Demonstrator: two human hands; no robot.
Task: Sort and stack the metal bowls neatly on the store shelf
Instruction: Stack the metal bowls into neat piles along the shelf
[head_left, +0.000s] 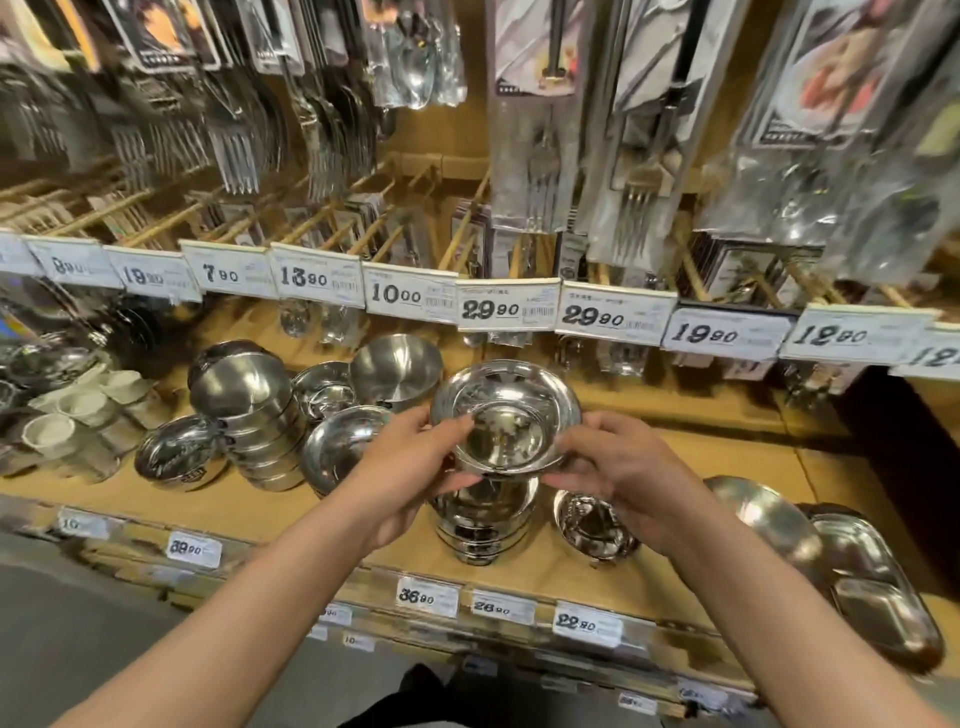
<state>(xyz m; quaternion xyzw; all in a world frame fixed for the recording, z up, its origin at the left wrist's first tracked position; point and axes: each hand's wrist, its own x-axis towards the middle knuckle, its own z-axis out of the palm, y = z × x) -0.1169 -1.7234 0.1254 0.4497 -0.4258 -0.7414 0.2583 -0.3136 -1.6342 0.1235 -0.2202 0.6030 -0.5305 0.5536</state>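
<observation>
1. Steel, shiny and wide-rimmed: a shallow round metal bowl (506, 418) is held level between both hands, directly above a short stack of matching polished bowls (485, 519) on the tan wooden shelf (675, 452).
2. Left hand (415, 462) grips the bowl's left rim, thumb over the lip and fingers curled beneath.
3. Right hand (615, 470) pinches the right rim in the same way, thumb on top.
4. Step in hand, as judged: placing this bowl onto the stack below; it appears not yet seated, though the gap is hard to read.
5. Next move calls for lowering the bowl centred on the stack so that it nests squarely, then freeing both rims together.
6. Unsorted stock nearby: a tall leaning stack of deeper steel bowls (260, 431) to the left, a single small steel bowl (592, 525) just right of the target stack, and flat steel trays (878, 587) at far right.
7. White price labels (511, 310) line the shelf edge above.
</observation>
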